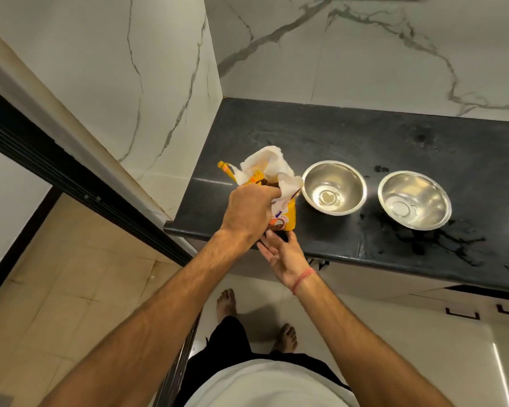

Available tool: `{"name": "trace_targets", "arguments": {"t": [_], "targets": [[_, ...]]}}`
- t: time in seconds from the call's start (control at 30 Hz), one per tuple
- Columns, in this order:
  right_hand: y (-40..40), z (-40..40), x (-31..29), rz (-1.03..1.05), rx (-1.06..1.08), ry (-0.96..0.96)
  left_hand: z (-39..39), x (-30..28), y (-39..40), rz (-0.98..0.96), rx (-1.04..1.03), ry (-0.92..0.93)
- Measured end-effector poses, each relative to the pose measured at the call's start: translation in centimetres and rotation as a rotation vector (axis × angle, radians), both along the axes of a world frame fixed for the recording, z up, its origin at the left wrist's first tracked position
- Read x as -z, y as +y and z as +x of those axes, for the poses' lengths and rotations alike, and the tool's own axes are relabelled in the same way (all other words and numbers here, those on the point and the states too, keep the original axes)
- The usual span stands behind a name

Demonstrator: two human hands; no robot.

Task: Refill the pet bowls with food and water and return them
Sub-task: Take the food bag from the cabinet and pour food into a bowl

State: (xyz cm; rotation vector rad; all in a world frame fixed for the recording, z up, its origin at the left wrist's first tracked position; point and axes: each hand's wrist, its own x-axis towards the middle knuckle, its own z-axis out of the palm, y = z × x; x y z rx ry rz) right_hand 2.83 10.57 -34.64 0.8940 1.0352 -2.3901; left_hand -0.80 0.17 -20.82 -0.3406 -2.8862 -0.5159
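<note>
A yellow pet food bag (288,214) with a white inner lining stands open near the left end of the black countertop (335,136). My left hand (249,211) grips the bag's upper edge from the front. My right hand (282,257) is spread open at the bag's bottom front, fingertips touching it at the counter's edge. Two steel bowls stand to the right of the bag: the nearer bowl (334,188) and the farther bowl (414,200). Both look bare of food.
Marble-look walls close the counter at the back and the left. Water smears (441,239) darken the counter in front of the right bowl. Cabinet fronts with dark handles (462,314) lie below. A dark door frame (71,171) runs along the left.
</note>
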Motion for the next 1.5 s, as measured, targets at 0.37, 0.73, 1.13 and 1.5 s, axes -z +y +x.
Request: {"name": "trace_targets", "arguments": {"t": [0.37, 0.73, 1.13, 1.5], "targets": [[0.2, -0.1, -2.1, -0.372, -0.03, 0.14, 0.7, -4.3, 3.5, -0.034, 0.073, 0.034], [10.3, -3.4, -6.5, -0.339, 0.135, 0.245, -2.5, -10.3, 11.1, 0.186, 0.142, 0.152], [24.1, -6.0, -10.2, 0.27, 0.149, 0.317, -7.3, -6.3, 19.1, 0.781, 0.2, -0.116], [28.1, -8.0, -10.1, 0.437, 0.139, 0.182, -6.5, -2.7, 23.3, 0.867, 0.081, -0.026]]}}
